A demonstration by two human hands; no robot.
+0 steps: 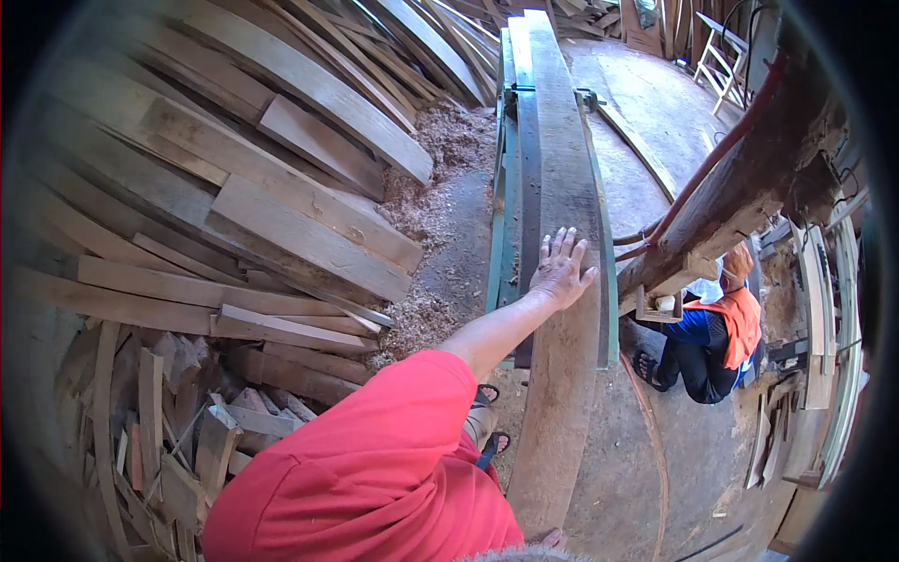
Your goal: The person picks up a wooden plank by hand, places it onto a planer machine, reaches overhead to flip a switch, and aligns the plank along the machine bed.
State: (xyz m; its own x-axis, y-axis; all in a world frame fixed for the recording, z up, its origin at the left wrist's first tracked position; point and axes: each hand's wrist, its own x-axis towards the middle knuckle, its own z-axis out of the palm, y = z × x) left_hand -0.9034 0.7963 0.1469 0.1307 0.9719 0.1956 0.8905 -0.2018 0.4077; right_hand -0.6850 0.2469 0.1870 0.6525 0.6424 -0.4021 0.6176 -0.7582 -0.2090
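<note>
My left hand (562,269) lies flat on a long wooden plank (554,403), palm down, with its fingers spread and pointing away from me. The plank runs lengthwise over a green machine bed (609,318), and its near end reaches back toward my body. At the bottom edge of the view, a small part of my right hand (554,538) shows at the near end of the plank. Most of that hand is out of view, and its grip is hidden.
Stacked boards (309,225) fill the left side, with wood shavings (440,159) beside them. Offcuts (215,440) lie at lower left. A thick wooden post (721,197) leans in from the right. Beyond it crouches another person (721,328) with an orange cloth.
</note>
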